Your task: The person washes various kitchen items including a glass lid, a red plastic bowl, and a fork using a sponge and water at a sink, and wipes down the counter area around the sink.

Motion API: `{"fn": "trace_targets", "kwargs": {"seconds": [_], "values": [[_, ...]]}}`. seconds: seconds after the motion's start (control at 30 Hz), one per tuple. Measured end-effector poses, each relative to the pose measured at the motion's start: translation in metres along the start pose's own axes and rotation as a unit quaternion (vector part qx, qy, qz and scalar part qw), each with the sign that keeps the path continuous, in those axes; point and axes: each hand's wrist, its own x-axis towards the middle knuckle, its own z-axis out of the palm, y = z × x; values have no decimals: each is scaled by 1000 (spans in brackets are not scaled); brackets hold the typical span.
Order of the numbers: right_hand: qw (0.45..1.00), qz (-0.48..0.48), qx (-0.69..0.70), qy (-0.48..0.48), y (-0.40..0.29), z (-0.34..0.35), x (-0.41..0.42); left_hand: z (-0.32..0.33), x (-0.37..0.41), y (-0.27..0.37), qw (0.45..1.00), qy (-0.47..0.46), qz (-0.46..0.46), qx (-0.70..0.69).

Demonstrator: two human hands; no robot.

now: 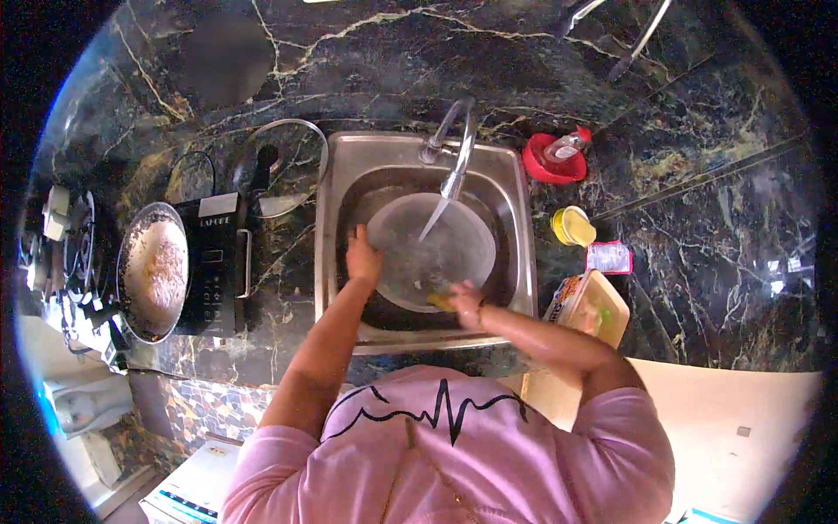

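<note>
In the stainless steel sink (327, 275) lies a large round metal vessel (425, 255), perhaps a bowl or pan, wet inside. Water runs into it from the chrome faucet (461, 157). My left hand (363, 257) grips the vessel's left rim; part of the fingers is hidden. At its lower right edge, my right hand (466, 302) holds a yellow scrubbing sponge (440, 302) against the inner surface.
Left of the sink are a glass lid (288, 167), an induction cooktop (213, 275) and a pan with food residue (156, 272). To the right stand a red bowl (553, 171) with a bottle (568, 145), a yellow tub (569, 226), a small packet (609, 257) and a plastic container (599, 308).
</note>
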Motion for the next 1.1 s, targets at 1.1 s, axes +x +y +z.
{"fn": "trace_targets", "kwargs": {"seconds": [1.1], "values": [[539,92,827,135,-52,-96,103,7,4,120,847,-21,-20,-531]]}}
